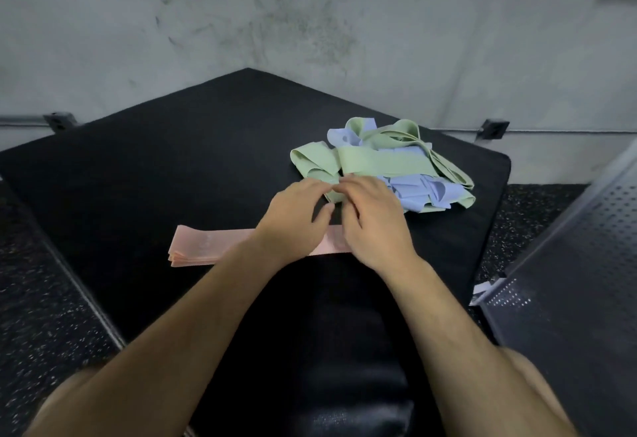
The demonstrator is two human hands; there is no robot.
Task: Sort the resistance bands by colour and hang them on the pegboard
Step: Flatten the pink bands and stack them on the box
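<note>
Pink bands [203,245] under left hand [293,216]; green band [379,164] ahead; pegboard [568,281] right.

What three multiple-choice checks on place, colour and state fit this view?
1. Where does the pink stack lie?
A) on the mat, nearer the person than the tangled pile
B) on the floor
C) atop the pile

2. Which colours make up the tangled pile?
A) pink, green
B) green, blue
C) blue, black

3. What are the hands doing?
A) hanging idle
B) lifting the pink stack
C) both pinching a green band

1 A: it lies flat on the mat under the wrists.
2 B: only green and blue strips show.
3 C: left hand and right hand fingertips meet on that band.
</note>
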